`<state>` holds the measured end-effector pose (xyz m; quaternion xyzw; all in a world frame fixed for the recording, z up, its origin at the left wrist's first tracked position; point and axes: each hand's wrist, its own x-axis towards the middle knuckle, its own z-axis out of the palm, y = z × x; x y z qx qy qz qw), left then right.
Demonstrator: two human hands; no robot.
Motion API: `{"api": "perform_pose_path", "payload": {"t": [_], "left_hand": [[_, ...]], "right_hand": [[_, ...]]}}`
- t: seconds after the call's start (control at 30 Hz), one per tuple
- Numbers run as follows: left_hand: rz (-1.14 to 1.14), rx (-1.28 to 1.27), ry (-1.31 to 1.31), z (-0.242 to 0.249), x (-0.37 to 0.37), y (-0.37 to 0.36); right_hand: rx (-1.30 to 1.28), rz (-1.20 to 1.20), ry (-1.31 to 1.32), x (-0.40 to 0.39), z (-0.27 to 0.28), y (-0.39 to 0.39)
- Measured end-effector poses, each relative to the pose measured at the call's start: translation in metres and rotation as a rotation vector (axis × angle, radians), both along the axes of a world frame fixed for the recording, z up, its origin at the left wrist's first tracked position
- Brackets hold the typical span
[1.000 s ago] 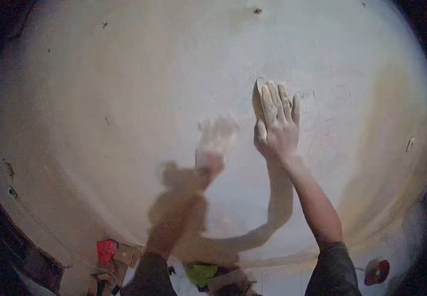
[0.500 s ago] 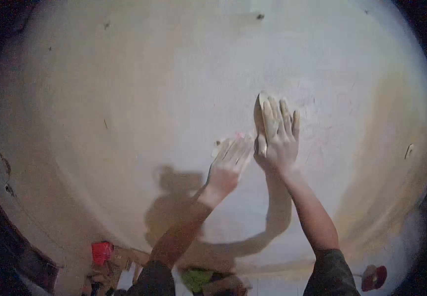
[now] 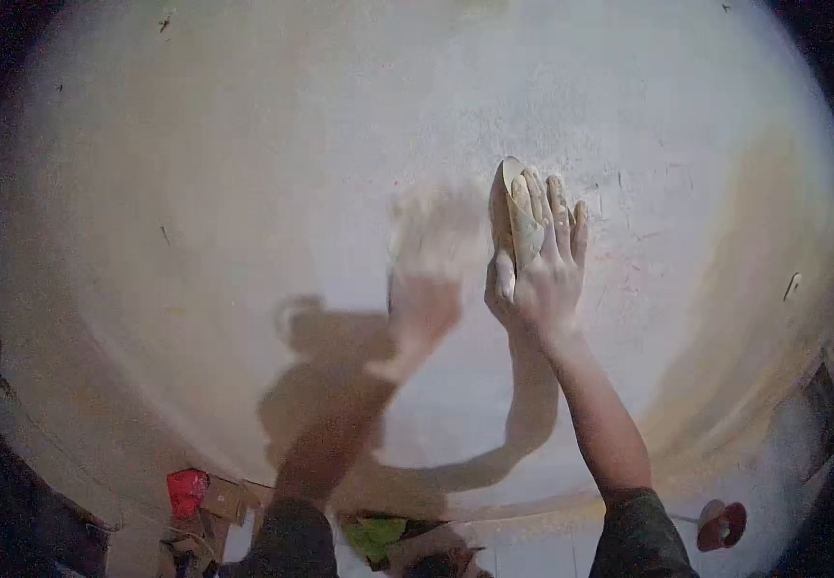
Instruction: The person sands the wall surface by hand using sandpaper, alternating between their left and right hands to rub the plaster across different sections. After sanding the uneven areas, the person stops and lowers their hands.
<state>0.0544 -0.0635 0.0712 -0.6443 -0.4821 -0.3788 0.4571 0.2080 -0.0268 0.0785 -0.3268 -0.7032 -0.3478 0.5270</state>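
Note:
A pale, dust-marked wall (image 3: 340,125) fills most of my view. My right hand (image 3: 547,275) lies against it with fingers pointing up, whitened by dust. A thin curled sheet, apparently sandpaper (image 3: 525,231), is tucked under the index finger, pressed between that hand and the wall, its tip standing away from the surface. To its left, my left hand (image 3: 431,260) is at the wall too, smeared by motion. Its fingers are too blurred to show whether anything is beneath them. White powder covers its fingers.
Rough patches and scratches (image 3: 638,193) mark the wall right of my right hand. Shadows of my head and arms (image 3: 321,385) fall on it. Below stand cardboard boxes (image 3: 227,498), a red item (image 3: 186,491), a green item (image 3: 374,535) and a red round object (image 3: 722,527).
My left hand has moved up the wall and become blurred. My right hand with the sheet sits slightly higher in view. The view has shifted a little, with marks displaced leftward.

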Motion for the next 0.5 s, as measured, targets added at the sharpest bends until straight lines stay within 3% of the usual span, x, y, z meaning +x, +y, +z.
{"api": "perform_pose_path", "payload": {"t": [0.07,0.17,0.2,0.23,0.27,0.3,0.33,0.5], "left_hand": [[-0.184,-0.075,-0.025,-0.086,-0.004,0.0],[-0.208,-0.071,0.091,-0.112,-0.042,0.021],[0.638,-0.094,0.49,-0.08,-0.058,0.018],[-0.009,0.026,0.075,-0.035,-0.066,0.015],[-0.179,0.171,-0.024,0.011,-0.078,0.018],[-0.032,0.161,-0.172,0.048,-0.081,0.013],[0.059,-0.044,-0.567,0.085,-0.064,-0.004],[0.093,0.039,-0.258,0.065,-0.086,0.038]], "right_hand": [[-0.039,0.014,0.004,0.001,-0.004,0.0],[-0.069,0.06,0.026,0.003,0.002,-0.009],[-0.075,0.052,0.011,0.003,0.002,-0.011],[-0.08,0.046,0.001,0.004,0.003,-0.01],[-0.088,0.026,-0.011,0.005,0.001,-0.005],[-0.103,0.02,0.016,0.005,0.003,-0.003],[-0.097,0.031,0.014,0.006,0.002,-0.004],[-0.097,0.08,-0.005,0.009,-0.001,-0.001]]}}
